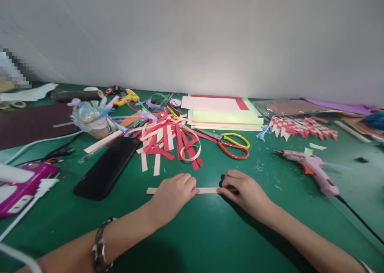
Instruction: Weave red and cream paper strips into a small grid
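Note:
A narrow cream paper strip [208, 190] lies crosswise on the green table, near the front middle. My left hand [177, 191] is closed on it, thumb and fingers pressed together, and the strip's left end sticks out past the hand. At the strip's right end, my right hand [243, 189] pinches it between thumb and curled fingers. Beyond my hands is a loose pile of red and cream strips [168, 135]. Scissors with yellow and orange handles [234, 145] rest open to the right of the pile.
A black phone [108, 167] and a magenta power strip [28, 185] lie left. Paper sheets [225, 117] are stacked behind. On the right are a pink glue gun [315, 169] with a cord and a red-white woven paper piece [303, 127]. A decorated cup [94, 121] stands back left.

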The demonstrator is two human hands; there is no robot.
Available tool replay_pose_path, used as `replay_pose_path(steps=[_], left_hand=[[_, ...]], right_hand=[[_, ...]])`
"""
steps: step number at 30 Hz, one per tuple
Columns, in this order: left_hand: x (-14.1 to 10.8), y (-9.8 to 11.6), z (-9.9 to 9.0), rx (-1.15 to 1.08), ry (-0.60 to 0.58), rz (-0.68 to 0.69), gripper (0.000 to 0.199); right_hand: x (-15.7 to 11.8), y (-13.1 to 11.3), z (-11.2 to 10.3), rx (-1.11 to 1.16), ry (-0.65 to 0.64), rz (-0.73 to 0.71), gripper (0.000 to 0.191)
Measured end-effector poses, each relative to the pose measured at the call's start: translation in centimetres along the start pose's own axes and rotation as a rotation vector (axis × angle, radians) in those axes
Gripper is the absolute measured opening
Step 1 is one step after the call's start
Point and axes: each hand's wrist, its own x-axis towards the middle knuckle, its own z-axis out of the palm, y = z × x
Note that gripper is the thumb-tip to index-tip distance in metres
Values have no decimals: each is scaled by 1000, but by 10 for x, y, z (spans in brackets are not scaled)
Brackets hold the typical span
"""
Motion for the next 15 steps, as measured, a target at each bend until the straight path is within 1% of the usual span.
replay_pose_path(steps=[4, 9, 15], left_hand=[[1, 0, -1, -5, 5, -11, 17], [-1, -2, -1, -25, 55, -1, 20], [-15, -19, -3, -133, 113, 7, 29]], right_hand=[[1, 0, 0, -48, -15, 17, 17], [1, 0, 1, -108, 14, -18, 18], [1, 0, 2, -123, 51, -41, 19]])
